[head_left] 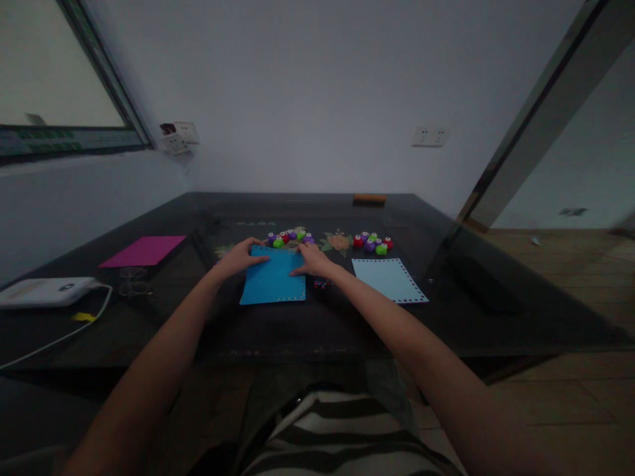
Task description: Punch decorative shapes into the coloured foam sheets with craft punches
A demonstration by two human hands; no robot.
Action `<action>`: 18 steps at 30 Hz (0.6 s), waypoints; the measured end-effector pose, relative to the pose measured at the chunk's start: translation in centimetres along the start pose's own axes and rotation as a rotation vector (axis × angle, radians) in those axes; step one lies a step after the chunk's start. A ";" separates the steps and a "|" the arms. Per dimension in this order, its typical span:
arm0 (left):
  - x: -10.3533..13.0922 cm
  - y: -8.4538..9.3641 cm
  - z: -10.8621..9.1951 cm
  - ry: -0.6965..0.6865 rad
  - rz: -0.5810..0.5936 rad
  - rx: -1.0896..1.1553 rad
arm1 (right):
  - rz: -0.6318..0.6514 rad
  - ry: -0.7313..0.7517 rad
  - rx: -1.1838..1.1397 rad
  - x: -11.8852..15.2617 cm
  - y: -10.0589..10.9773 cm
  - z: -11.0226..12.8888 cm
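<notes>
Dark table (278,330), pale wall (297,99)

"Is it bright?"
"No, it's dim and grey. The far wall (307,99) looks pale; the desk (223,337) is very dark."
"Any blur?"
"Yes, and the left and right edges look stretched."

On the table (317,334), the middle sheet (275,281) lies between the left sheet (146,251) and right sheet (384,277), toys (300,235) behind it.

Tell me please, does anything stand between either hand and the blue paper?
Nothing visible does. The left hand and the right hand already have their thumbs on the blue paper; the small toys sit beyond its far edge.
</notes>
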State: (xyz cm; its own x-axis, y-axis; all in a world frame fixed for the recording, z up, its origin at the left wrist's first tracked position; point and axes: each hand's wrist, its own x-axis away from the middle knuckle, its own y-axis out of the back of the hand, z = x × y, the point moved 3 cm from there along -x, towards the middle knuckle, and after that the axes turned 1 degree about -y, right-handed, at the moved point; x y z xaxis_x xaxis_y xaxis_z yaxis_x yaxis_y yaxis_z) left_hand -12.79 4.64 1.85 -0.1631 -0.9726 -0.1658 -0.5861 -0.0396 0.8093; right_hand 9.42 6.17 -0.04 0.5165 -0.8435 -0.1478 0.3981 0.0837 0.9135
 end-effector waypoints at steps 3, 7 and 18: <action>0.5 0.2 0.2 0.065 0.216 0.008 | -0.010 0.011 0.018 0.0 -0.1 0.0; 1.2 0.5 0.0 0.105 0.307 -0.009 | -0.031 0.024 0.029 -0.1 -0.2 -0.1; 1.6 1.2 -1.1 0.147 0.230 0.379 | -0.019 -0.112 -0.784 1.6 3.5 -0.3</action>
State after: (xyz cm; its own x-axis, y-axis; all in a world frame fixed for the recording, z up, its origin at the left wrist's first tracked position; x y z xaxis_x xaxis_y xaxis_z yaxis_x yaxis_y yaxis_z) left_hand -12.91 2.78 3.19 -0.2246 -0.9696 0.0973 -0.8012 0.2406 0.5479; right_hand 11.89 5.24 2.80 0.4417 -0.8932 -0.0838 0.8457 0.3834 0.3713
